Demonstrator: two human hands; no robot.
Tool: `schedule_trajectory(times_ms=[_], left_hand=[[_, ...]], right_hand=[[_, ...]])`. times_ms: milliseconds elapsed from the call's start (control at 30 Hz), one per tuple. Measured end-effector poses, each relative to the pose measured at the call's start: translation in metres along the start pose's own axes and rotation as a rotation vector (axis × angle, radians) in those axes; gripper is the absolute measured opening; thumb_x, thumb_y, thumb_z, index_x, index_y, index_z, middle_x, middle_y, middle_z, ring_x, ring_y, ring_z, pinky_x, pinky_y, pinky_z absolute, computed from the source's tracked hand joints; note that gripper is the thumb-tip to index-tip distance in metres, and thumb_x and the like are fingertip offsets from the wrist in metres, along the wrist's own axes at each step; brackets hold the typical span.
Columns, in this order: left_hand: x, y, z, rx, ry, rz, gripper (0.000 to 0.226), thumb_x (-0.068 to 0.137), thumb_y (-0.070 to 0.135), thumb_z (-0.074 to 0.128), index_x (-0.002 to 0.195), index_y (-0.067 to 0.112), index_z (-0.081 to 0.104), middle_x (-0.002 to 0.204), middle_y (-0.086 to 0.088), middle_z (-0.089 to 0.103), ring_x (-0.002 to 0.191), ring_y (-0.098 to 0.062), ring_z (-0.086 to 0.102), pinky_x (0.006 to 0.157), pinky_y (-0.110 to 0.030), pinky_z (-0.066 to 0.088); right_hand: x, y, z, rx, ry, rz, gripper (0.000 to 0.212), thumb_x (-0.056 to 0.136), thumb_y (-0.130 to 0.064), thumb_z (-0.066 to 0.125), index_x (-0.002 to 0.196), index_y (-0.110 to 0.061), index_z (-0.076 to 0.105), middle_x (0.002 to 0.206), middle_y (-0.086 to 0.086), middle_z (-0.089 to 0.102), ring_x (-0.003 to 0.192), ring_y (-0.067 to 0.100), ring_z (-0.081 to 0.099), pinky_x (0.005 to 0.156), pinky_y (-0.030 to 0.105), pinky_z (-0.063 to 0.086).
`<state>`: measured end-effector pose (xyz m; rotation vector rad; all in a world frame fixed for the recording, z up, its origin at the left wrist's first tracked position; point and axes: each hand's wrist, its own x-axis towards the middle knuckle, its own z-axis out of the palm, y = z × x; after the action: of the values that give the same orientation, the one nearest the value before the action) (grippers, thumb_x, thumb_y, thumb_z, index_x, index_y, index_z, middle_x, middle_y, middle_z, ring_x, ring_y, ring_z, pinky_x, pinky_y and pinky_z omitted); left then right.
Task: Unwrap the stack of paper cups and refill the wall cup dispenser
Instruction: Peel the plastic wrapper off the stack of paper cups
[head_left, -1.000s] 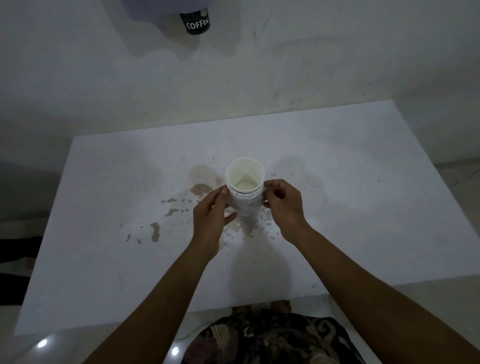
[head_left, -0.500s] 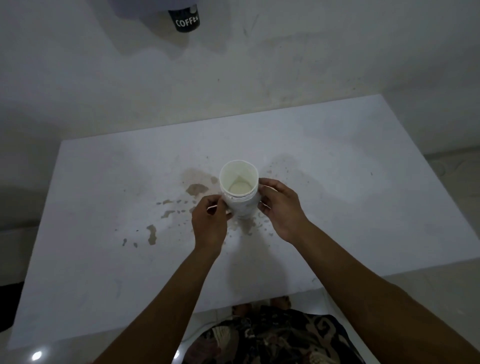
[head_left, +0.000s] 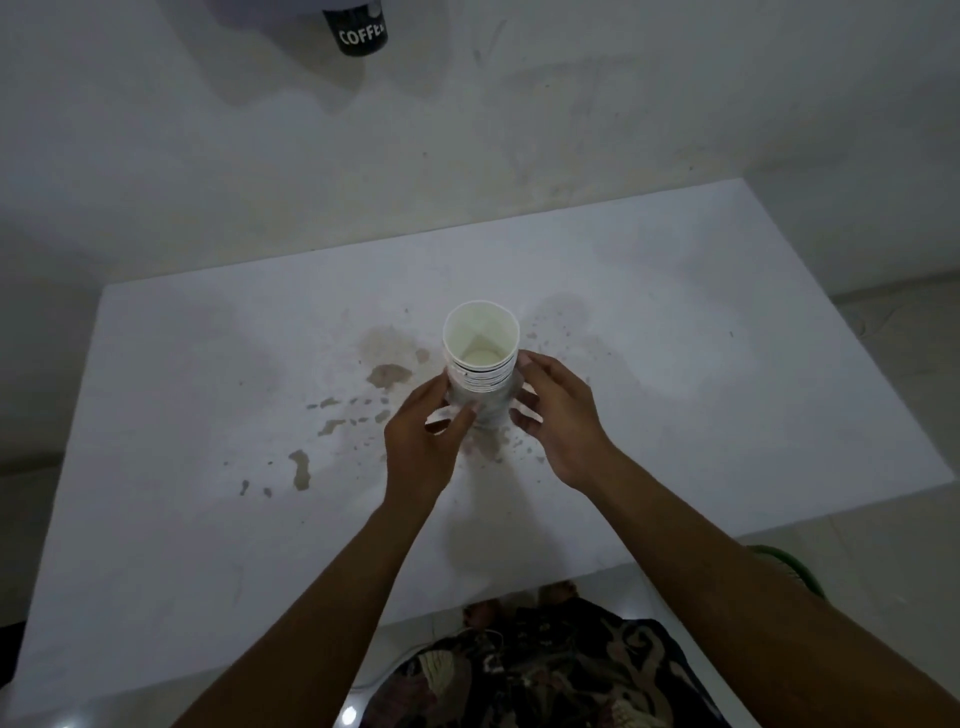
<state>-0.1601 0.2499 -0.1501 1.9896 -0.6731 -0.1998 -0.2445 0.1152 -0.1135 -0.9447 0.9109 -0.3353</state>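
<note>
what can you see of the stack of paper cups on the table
The stack of paper cups stands upright near the middle of the white table, mouth up, so the top cup's pale empty inside shows. Thin dark lines mark the nested rims just below the top. Lower down it looks sheathed in clear plastic wrap, though that is hard to make out. The left hand and right hand close around its lower part from either side, fingertips on the wrap. Brownish stains surround its base.

White stack of paper cups (head_left: 480, 358) with dark-lined rims on a white table (head_left: 675, 364), brown stains (head_left: 387, 375) left of it; black cup (head_left: 358, 31) lettered white.
</note>
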Motion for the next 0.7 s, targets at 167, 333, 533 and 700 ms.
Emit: schedule_trajectory(times_ms=[167, 333, 533, 700], left_hand=[[0.006, 0.001, -0.001, 0.034, -0.034, -0.024, 0.052, 0.082, 0.026, 0.079, 0.13, 0.016, 0.061, 0.124, 0.006, 0.065, 0.106, -0.006, 0.061, 0.089, -0.017, 0.053], [0.019, 0.028, -0.001, -0.179, -0.142, -0.041, 0.094, 0.074, 0.019, 0.086, 0.15, 0.017, 0.031, 0.142, 0.013, 0.043, 0.122, 0.008, 0.045, 0.097, 0.001, 0.034], [0.019, 0.027, 0.009, -0.106, -0.072, -0.052, 0.077, 0.069, 0.035, 0.087, 0.135, 0.025, 0.05, 0.124, 0.015, 0.06, 0.11, 0.015, 0.052, 0.088, -0.001, 0.042], [0.014, 0.0, 0.015, -0.021, -0.102, -0.079, 0.068, 0.076, 0.039, 0.082, 0.134, 0.015, 0.056, 0.13, 0.007, 0.064, 0.113, -0.002, 0.06, 0.094, -0.023, 0.053]], right_hand=[[0.004, 0.005, -0.009, 0.103, 0.002, 0.049, 0.008, 0.093, -0.017, 0.067, 0.098, -0.016, 0.074, 0.102, 0.002, 0.075, 0.1, 0.022, 0.068, 0.081, 0.035, 0.053], [0.011, 0.007, -0.01, -0.118, -0.058, -0.005, 0.009, 0.095, -0.016, 0.064, 0.094, -0.012, 0.072, 0.095, 0.005, 0.074, 0.089, 0.018, 0.07, 0.074, 0.028, 0.055], [0.021, 0.01, -0.014, -0.503, 0.051, -0.131, 0.014, 0.097, -0.016, 0.055, 0.09, -0.018, 0.066, 0.091, 0.001, 0.071, 0.087, 0.018, 0.067, 0.079, 0.033, 0.056], [0.023, -0.006, -0.015, -0.405, -0.004, -0.113, 0.017, 0.098, -0.025, 0.057, 0.112, -0.022, 0.065, 0.107, 0.0, 0.07, 0.095, 0.016, 0.069, 0.083, 0.035, 0.059]])
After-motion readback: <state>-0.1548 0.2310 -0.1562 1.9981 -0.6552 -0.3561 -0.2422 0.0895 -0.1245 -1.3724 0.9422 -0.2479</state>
